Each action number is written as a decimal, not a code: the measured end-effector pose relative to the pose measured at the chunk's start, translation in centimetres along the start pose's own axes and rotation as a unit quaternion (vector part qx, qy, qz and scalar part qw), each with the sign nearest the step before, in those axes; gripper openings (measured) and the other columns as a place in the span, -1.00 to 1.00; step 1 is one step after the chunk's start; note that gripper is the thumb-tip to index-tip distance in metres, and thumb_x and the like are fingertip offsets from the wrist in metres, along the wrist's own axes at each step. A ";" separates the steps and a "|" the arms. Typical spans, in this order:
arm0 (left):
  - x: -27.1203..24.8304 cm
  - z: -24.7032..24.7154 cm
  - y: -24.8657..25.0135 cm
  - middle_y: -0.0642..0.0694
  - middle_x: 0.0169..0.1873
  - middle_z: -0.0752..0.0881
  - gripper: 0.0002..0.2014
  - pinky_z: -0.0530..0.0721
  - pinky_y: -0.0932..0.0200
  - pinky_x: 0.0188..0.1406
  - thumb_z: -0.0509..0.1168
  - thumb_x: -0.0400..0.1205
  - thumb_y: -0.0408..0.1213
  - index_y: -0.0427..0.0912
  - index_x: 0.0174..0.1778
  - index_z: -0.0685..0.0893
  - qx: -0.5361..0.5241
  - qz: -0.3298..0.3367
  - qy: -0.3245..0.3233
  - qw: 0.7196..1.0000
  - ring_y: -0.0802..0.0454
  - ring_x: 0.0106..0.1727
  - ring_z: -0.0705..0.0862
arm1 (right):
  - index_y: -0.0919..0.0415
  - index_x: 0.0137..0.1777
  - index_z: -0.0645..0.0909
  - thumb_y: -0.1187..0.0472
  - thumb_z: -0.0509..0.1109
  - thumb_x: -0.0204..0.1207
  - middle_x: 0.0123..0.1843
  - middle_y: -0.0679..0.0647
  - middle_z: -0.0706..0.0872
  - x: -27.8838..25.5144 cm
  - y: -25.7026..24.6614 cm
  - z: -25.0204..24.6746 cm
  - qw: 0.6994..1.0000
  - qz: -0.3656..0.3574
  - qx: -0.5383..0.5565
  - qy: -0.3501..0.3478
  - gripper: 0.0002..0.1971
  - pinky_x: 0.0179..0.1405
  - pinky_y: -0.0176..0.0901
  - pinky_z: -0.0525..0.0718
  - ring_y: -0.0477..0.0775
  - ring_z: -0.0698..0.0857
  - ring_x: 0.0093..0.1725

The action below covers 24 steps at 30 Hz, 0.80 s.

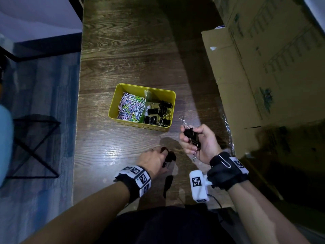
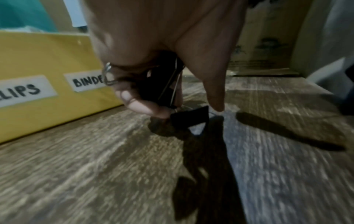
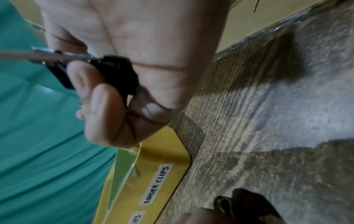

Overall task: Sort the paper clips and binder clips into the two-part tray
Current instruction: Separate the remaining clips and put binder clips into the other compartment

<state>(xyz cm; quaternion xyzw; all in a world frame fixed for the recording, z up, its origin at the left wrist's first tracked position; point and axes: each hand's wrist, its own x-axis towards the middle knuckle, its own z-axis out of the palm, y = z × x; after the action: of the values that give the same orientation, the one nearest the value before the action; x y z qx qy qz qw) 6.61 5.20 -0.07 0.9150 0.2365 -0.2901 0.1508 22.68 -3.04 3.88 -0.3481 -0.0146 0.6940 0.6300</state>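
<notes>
**Black binder clips in both hands, yellow tray just beyond**

Black binder clips fill both grips. Nearest us, the left hand (image 1: 154, 162) is low over the wooden table (image 1: 109, 155), palm down, fingers curled round a clip. In the left wrist view we see that clip's wire handles between the fingers (image 2: 138, 106), and a second black binder clip (image 2: 188, 119) lying on the table right at the fingertips, touching or nearly so; we cannot tell which. So the left grip is pinching a clip, not spread.

Right hand (image 1: 198, 141) is held above the table, palm towards us, fingers curled round a bunch of black binder clips (image 1: 190, 135). One silver handle pokes up past the fingers towards the tray, another hangs down at the wrist. Right wrist view confirms it: fingers wrapped round a black clip body (image 3: 114, 72). We cannot count the clips in it.

Just beyond the hands sits the yellow two-part tray (image 1: 123, 87), with a clear divider (image 1: 146, 101). Left compartment holds the pastel paper clips (image 1: 131, 107), right compartment holds black binder clips (image 1: 159, 113). Front-wall labels read "BINDER CLIPS" (image 3: 157, 185) and partly "…LIPS".

Far right, big cardboard boxes (image 1: 263, 67) stand on the table, well apart from the tray. Left of the table, blue floor (image 1: 44, 103).
</notes>
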 end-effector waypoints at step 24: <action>-0.3 -11.5 -5.7 -0.16 -0.17 0.72 -0.77 0.71 0.19 -0.47 0.14 0.57 -0.33 -0.11 0.09 0.60 -0.874 -0.025 0.047 0.483 -0.12 -0.29 0.74 | 0.12 -0.29 0.40 -0.12 0.22 0.47 -0.41 -0.05 0.23 4.3 -4.6 5.6 0.994 -0.009 0.082 0.077 -0.69 -0.59 -0.29 0.19 -0.10 0.20 -0.47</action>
<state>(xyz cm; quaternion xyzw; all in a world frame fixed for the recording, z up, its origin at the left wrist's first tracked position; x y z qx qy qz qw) 8.70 14.69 8.31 0.3175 0.3978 0.1059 0.8543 23.98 4.08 8.23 -0.3479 0.0874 0.6581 0.6620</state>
